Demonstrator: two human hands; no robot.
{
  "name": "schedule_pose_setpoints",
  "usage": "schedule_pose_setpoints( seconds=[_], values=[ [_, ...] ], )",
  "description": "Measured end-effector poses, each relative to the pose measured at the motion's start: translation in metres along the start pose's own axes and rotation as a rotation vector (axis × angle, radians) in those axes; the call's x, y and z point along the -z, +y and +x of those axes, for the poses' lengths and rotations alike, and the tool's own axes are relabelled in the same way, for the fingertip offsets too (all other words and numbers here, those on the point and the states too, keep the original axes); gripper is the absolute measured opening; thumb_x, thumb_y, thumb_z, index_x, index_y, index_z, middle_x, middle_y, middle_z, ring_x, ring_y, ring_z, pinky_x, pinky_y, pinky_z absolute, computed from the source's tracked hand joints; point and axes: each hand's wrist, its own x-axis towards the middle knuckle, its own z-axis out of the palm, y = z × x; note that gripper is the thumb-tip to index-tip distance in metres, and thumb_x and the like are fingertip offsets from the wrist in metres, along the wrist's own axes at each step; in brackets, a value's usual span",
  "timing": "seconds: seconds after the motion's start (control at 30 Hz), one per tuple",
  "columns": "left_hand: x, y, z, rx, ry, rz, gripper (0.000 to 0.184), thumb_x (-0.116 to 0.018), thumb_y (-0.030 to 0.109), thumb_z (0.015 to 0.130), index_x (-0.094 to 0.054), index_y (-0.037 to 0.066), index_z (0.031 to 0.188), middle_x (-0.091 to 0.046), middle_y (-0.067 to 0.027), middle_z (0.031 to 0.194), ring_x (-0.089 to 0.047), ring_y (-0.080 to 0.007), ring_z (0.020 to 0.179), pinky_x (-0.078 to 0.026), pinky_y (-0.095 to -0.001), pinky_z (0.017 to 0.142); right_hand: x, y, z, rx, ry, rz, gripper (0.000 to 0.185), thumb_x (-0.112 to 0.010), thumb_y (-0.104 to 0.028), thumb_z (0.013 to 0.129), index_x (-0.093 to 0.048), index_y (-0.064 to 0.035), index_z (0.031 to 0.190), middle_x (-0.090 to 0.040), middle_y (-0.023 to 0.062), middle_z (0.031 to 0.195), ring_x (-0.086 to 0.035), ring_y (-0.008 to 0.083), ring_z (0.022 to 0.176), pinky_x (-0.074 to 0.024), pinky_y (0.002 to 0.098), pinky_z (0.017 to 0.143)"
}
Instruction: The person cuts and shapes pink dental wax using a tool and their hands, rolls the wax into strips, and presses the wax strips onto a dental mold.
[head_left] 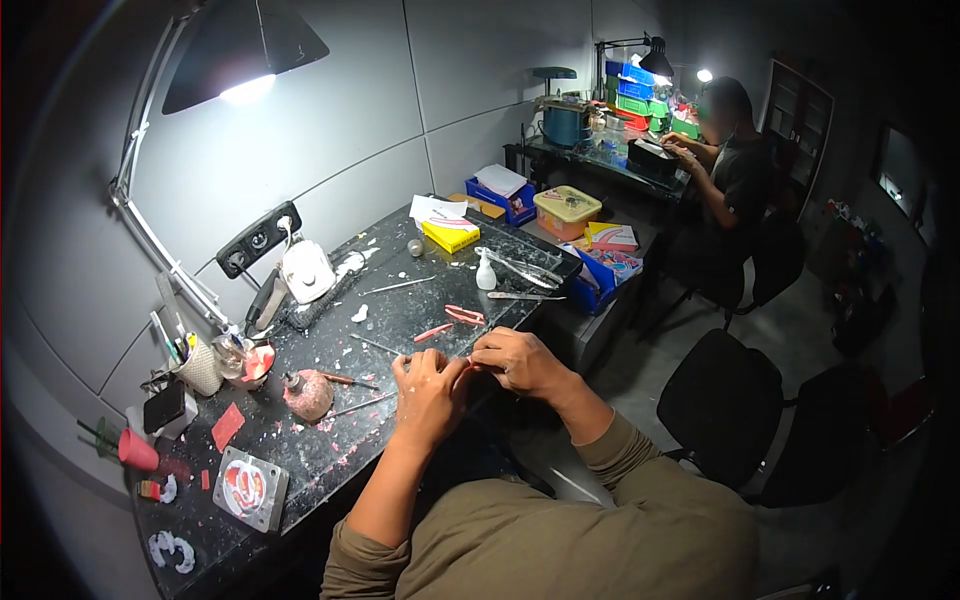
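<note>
My left hand (432, 393) and my right hand (522, 362) meet at the front edge of the dark workbench (400, 305), fingertips pinched together. A small pinkish-red piece (471, 365) shows between them; most of it is hidden by the fingers. Just beyond lie a bent pink wax strip (465, 315) and a straight pink strip (432, 331). A thin metal tool (375, 345) points toward my left hand. Left of that hand are a wooden-handled tool (350, 380), another metal tool (362, 404) and a round, wax-spotted burner-like pot (307, 395).
Near the left end are a metal flask with a mold (250, 488), a pink wax sheet (228, 425), white horseshoe-shaped pieces (172, 551) and a pink cup (138, 450). A white bottle (486, 270) stands at the right. A co-worker (735, 165) sits at another bench; chairs (720, 405) stand behind.
</note>
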Motion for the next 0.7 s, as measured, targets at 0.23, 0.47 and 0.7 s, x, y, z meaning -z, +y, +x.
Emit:
schedule_pose_setpoints(
  seconds=[0.23,0.47,0.7],
  values=[
    [-0.008,-0.005,-0.001,-0.015,-0.030,0.088,0.013,-0.072,0.018,0.093,-0.072,0.010,0.103,-0.064,-0.0090,0.096,-0.062,-0.0289,0.098,-0.038,-0.0504,0.099,0.000,-0.006,0.001,-0.054,0.047,0.023,0.012,-0.080,-0.011,0.087,-0.073,-0.0065,0.096,-0.070,0.0084,0.094,-0.069,0.0309,0.088,-0.0568,0.0414,0.076],
    [-0.011,-0.009,-0.002,0.018,-0.032,0.065,0.010,-0.068,0.018,0.096,-0.068,0.008,0.097,-0.065,-0.0104,0.097,-0.063,-0.0304,0.099,-0.038,-0.0499,0.099,-0.003,-0.004,-0.002,-0.054,0.050,0.004,0.013,-0.082,-0.011,0.085,-0.072,-0.0059,0.093,-0.069,0.0076,0.094,-0.068,0.0301,0.089,-0.0566,0.0406,0.076],
    [-0.011,-0.009,-0.002,0.008,-0.026,0.077,0.008,-0.066,0.017,0.096,-0.067,0.009,0.096,-0.065,-0.0097,0.095,-0.062,-0.0298,0.099,-0.038,-0.0500,0.099,-0.006,-0.004,-0.002,-0.027,0.080,-0.008,0.014,-0.081,-0.009,0.085,-0.071,-0.0046,0.093,-0.068,0.0087,0.093,-0.067,0.0314,0.089,-0.0563,0.0418,0.075]
  ],
)
